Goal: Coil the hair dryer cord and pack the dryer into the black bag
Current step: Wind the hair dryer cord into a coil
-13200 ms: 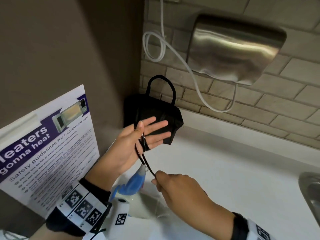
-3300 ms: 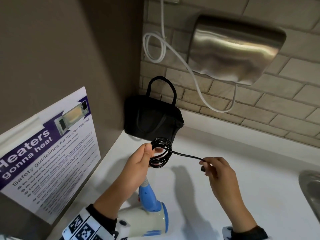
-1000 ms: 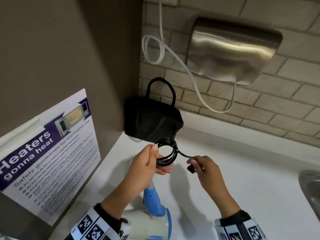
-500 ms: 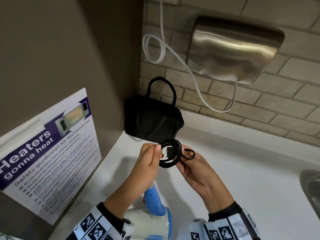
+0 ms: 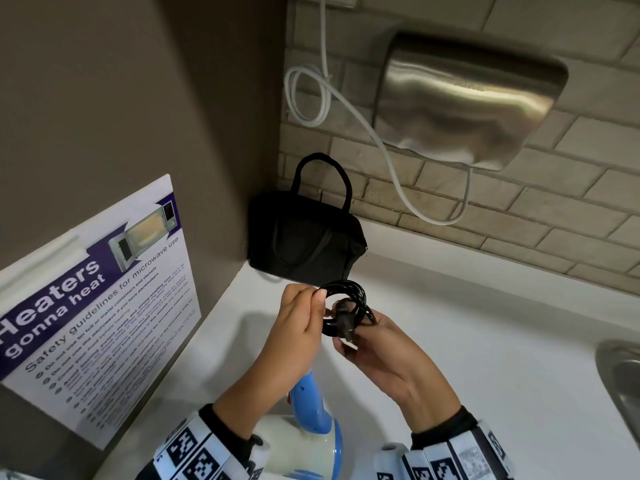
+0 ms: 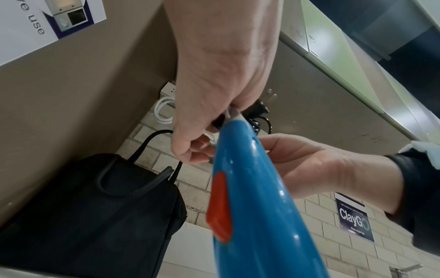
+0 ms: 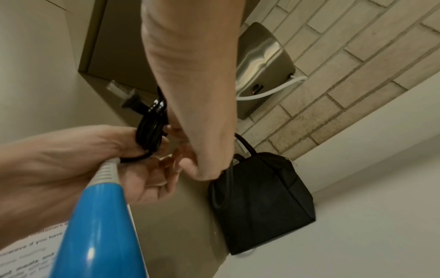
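Pinching the coiled cord (image 5: 341, 315) with my left hand (image 5: 298, 320) so the loops don't spring apart, while my right hand (image 5: 384, 351), close against it, curls round the coil's other side and tucks the plug (image 5: 346, 329) in. Hair dryer (image 5: 311, 438) hangs below my hands, over the desk (image 5: 485, 341). Black bag (image 5: 304, 244) stands just beyond my hands; can't tell if it's unzipped.
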Tool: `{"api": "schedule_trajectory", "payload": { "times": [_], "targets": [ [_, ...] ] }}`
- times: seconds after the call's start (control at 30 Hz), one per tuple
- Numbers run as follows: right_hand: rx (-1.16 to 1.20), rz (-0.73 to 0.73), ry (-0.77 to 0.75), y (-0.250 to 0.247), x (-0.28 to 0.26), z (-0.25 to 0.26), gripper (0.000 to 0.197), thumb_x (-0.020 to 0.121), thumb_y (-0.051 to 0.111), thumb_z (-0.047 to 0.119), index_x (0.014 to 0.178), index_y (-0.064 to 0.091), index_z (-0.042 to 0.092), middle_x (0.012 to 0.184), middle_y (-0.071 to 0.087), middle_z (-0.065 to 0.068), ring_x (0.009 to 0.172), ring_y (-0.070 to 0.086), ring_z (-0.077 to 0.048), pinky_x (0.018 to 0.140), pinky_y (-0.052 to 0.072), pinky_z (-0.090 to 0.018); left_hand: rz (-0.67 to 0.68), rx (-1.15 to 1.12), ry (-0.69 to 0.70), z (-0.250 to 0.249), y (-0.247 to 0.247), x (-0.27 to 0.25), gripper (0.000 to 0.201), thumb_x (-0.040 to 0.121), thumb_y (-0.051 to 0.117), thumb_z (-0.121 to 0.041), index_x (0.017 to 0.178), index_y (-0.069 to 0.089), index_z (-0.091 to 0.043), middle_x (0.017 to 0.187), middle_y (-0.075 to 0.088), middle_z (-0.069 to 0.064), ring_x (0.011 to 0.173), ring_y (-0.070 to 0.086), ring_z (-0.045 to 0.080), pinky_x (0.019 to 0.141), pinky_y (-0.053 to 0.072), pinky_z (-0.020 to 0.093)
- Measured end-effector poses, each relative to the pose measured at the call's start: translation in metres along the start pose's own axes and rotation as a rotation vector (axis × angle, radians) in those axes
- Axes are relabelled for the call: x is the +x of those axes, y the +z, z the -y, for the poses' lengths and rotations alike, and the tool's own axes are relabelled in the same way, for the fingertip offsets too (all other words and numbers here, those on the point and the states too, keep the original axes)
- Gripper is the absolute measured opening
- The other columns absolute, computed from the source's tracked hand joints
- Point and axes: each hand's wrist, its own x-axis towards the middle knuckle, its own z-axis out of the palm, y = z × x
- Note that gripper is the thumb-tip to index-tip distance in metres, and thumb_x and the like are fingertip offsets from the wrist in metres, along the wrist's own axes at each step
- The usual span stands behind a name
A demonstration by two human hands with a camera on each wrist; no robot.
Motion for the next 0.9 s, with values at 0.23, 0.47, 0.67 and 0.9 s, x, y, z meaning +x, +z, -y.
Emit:
{"api": "schedule_trajectory", "payload": {
  "times": [0.23, 0.47, 0.67, 0.9],
  "targets": [
    [0.322, 0.292, 0.118, 0.002, -0.018, 0.000, 0.035, 0.075, 0.059, 0.005, 0.110, 0.060, 0.010, 0.127, 0.048, -0.021, 0.123, 0.050, -0.038, 0.100, 0.037, -0.048, -0.038, -0.024, -0.038, 0.001, -0.005, 0.003, 0.023, 0.100, 0.035, -0.025, 0.109, 0.054, -0.016, 0.113, 0.051, -0.001, 0.086, 0.050, -0.023, 0.073, 0.035, -0.004],
    [0.240, 0.160, 0.137, 0.011, -0.019, 0.006, 0.018, 0.088, 0.063, 0.019, 0.090, 0.072, 0.004, 0.112, 0.066, -0.021, 0.109, 0.064, -0.033, 0.093, 0.053, -0.041, 0.018, -0.053, -0.009, -0.001, -0.004, -0.002, 0.023, 0.100, 0.037, -0.025, 0.105, 0.060, -0.021, 0.104, 0.065, -0.004, 0.095, 0.062, -0.001, 0.081, 0.045, 0.008],
    [-0.006, 0.216, 0.038, 0.009, -0.029, 0.005, 0.035, 0.095, 0.046, -0.002, 0.128, 0.053, 0.007, 0.121, 0.064, -0.023, 0.113, 0.063, -0.034, 0.087, 0.057, -0.034, 0.013, -0.346, -0.211, -0.004, -0.013, 0.000, 0.035, 0.100, 0.036, -0.037, 0.102, 0.068, -0.022, 0.100, 0.075, -0.008, 0.094, 0.069, 0.006, 0.089, 0.052, 0.027],
    [-0.269, 0.172, -0.003, 0.006, -0.037, -0.018, 0.035, 0.098, 0.042, 0.004, 0.130, 0.054, 0.012, 0.120, 0.069, -0.008, 0.109, 0.066, -0.026, 0.084, 0.056, -0.031, -0.032, -0.651, -0.296, -0.001, -0.017, 0.004, 0.034, 0.102, 0.035, -0.032, 0.085, 0.058, -0.013, 0.103, 0.075, 0.010, 0.096, 0.071, 0.029, 0.097, 0.049, 0.046]
  ]
}}
